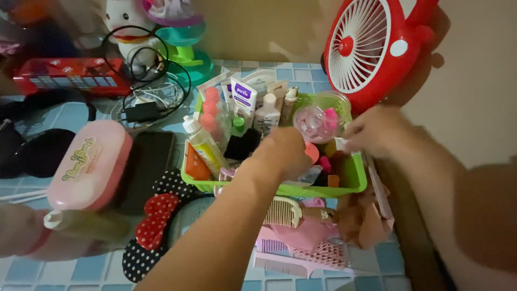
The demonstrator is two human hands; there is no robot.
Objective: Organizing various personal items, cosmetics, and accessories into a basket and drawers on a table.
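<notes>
Left to right across the tiled desk (70, 116): pink case (89, 164), dark phone (148, 161), spotted red-and-black bow (156, 226), then the green basket (353, 180), crowded with bottles and tubes.

My left hand (285, 151) is inside the basket, reaching in from the near side, knuckles up. Fingers curl down over something orange-pink at its right edge; I cannot tell whether it is gripped.

The clear pink round container (318, 123) sits at the basket's back right, tilted, just beyond the left hand and just left of my right hand (377, 132). The right hand is nearer to it. That hand pinches a small white scrap (340, 144) at the basket's right rim.

Below the basket: 2 combs, 1 cream (283, 211), 1 pink (285, 264).
</notes>
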